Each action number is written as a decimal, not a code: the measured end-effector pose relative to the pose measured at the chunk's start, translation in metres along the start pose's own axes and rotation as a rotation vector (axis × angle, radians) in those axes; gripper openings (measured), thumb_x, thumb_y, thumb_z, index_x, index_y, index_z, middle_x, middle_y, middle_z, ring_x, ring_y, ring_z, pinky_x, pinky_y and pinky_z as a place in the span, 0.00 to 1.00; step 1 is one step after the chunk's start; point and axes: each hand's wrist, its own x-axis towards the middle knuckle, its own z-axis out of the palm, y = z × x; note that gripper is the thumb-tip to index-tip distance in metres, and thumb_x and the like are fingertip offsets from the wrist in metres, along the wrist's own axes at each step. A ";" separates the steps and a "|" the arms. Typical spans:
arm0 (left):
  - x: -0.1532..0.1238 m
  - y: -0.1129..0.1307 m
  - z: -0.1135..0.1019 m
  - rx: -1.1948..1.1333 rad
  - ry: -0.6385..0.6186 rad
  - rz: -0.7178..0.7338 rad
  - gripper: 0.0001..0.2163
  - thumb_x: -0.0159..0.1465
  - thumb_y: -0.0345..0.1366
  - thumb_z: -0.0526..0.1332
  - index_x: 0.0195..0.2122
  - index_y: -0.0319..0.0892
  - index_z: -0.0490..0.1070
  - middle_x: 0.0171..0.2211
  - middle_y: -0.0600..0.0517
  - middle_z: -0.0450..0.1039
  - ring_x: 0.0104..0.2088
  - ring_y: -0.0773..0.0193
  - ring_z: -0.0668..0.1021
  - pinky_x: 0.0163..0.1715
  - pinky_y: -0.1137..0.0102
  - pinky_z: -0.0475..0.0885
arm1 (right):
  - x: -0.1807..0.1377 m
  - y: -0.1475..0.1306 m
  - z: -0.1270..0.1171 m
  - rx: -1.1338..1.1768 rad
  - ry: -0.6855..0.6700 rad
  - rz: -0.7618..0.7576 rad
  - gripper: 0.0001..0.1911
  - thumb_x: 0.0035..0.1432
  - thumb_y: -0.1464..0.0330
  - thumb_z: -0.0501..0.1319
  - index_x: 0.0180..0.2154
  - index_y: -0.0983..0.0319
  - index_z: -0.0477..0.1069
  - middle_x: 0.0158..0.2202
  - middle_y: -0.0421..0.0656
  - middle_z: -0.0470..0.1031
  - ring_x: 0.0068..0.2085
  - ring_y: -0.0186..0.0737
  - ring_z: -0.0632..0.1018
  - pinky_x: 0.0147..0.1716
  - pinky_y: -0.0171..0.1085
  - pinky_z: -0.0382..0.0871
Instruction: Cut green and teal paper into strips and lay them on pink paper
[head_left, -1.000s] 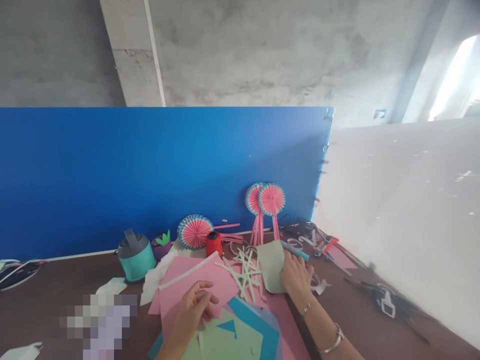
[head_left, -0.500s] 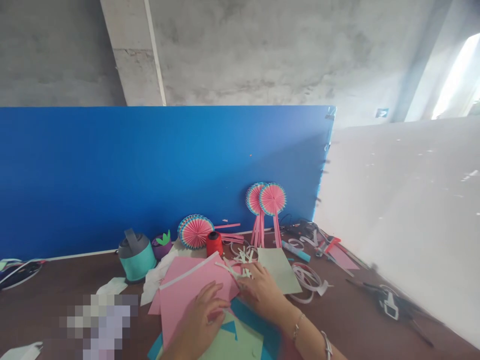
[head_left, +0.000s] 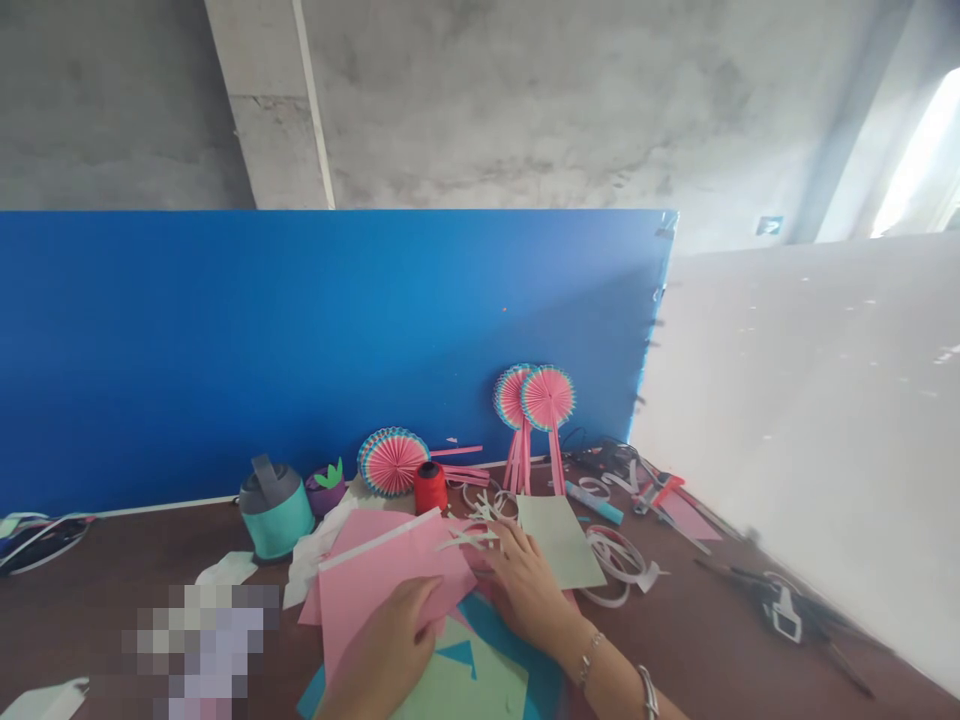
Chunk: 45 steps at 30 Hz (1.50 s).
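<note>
Strips, axes crossed, some pointing left

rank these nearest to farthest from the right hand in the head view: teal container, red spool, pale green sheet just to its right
1. Pale green sheet: just right of the right hand.
2. Red spool: beyond the hand, to its left.
3. Teal container: farther left.

Two hands, one red spool, one purple pot, one teal canister

Pink paper matt, seemingly smooth.
</note>
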 end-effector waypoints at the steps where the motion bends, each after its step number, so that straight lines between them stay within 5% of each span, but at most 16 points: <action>1: 0.000 0.001 0.000 0.000 -0.001 -0.015 0.21 0.57 0.33 0.59 0.52 0.48 0.76 0.55 0.46 0.76 0.56 0.50 0.74 0.57 0.61 0.63 | 0.000 0.000 0.002 0.003 0.001 -0.022 0.20 0.60 0.72 0.56 0.54 0.59 0.73 0.67 0.50 0.60 0.68 0.53 0.56 0.62 0.51 0.55; 6: 0.000 0.008 -0.008 -0.100 0.117 -0.132 0.17 0.58 0.32 0.58 0.47 0.50 0.78 0.46 0.47 0.81 0.50 0.49 0.79 0.50 0.63 0.67 | 0.006 0.002 0.009 0.180 0.069 -0.030 0.12 0.63 0.69 0.56 0.41 0.59 0.78 0.65 0.49 0.65 0.67 0.51 0.59 0.62 0.53 0.56; 11: 0.000 0.012 -0.019 -0.212 0.405 -0.180 0.16 0.57 0.32 0.60 0.46 0.50 0.76 0.42 0.47 0.81 0.47 0.48 0.79 0.46 0.65 0.69 | 0.012 0.009 0.007 0.974 0.116 0.067 0.12 0.59 0.61 0.61 0.33 0.61 0.79 0.61 0.50 0.69 0.61 0.50 0.69 0.60 0.48 0.61; 15: 0.001 0.010 -0.020 -0.148 0.457 -0.159 0.16 0.57 0.33 0.59 0.47 0.48 0.77 0.43 0.46 0.81 0.49 0.48 0.79 0.45 0.65 0.70 | 0.010 0.010 0.001 1.572 -0.001 0.149 0.19 0.51 0.53 0.67 0.37 0.61 0.80 0.51 0.51 0.78 0.50 0.49 0.78 0.54 0.48 0.67; 20: 0.003 0.005 -0.014 -0.127 0.475 -0.136 0.16 0.59 0.34 0.57 0.48 0.47 0.76 0.43 0.49 0.81 0.46 0.54 0.80 0.40 0.67 0.72 | 0.007 0.010 -0.010 1.769 0.007 0.160 0.25 0.45 0.52 0.72 0.41 0.61 0.81 0.47 0.49 0.80 0.51 0.48 0.76 0.56 0.45 0.63; 23: 0.005 0.000 -0.013 -0.033 0.482 -0.105 0.18 0.61 0.34 0.53 0.50 0.45 0.75 0.46 0.47 0.81 0.45 0.55 0.81 0.40 0.67 0.73 | 0.008 0.016 -0.011 1.583 0.172 0.241 0.23 0.50 0.50 0.69 0.41 0.60 0.80 0.43 0.47 0.81 0.45 0.47 0.77 0.50 0.44 0.67; 27: 0.008 -0.007 -0.012 0.028 0.539 -0.073 0.19 0.62 0.36 0.51 0.50 0.43 0.75 0.45 0.45 0.82 0.43 0.54 0.82 0.39 0.66 0.75 | 0.009 0.020 -0.004 0.809 0.377 0.217 0.13 0.60 0.60 0.61 0.34 0.60 0.80 0.36 0.46 0.80 0.41 0.48 0.76 0.45 0.44 0.64; 31: 0.010 -0.011 -0.009 0.037 0.562 -0.057 0.20 0.62 0.37 0.50 0.50 0.42 0.75 0.45 0.44 0.82 0.43 0.55 0.83 0.38 0.67 0.76 | 0.008 0.012 0.000 0.250 0.176 0.144 0.13 0.63 0.71 0.55 0.34 0.60 0.80 0.36 0.47 0.80 0.43 0.46 0.76 0.46 0.43 0.60; 35: 0.008 -0.006 -0.010 0.028 0.476 -0.083 0.20 0.64 0.37 0.49 0.52 0.43 0.74 0.48 0.46 0.81 0.46 0.58 0.82 0.41 0.69 0.76 | 0.007 0.005 0.002 0.197 0.025 0.049 0.11 0.62 0.74 0.57 0.35 0.61 0.79 0.36 0.46 0.80 0.44 0.44 0.75 0.45 0.39 0.62; 45: 0.012 -0.009 0.000 0.078 0.066 -0.099 0.20 0.65 0.36 0.50 0.52 0.45 0.76 0.52 0.50 0.79 0.52 0.59 0.79 0.50 0.69 0.73 | 0.006 0.010 0.012 0.297 0.178 -0.062 0.08 0.64 0.67 0.59 0.36 0.61 0.76 0.38 0.46 0.79 0.42 0.44 0.76 0.44 0.39 0.65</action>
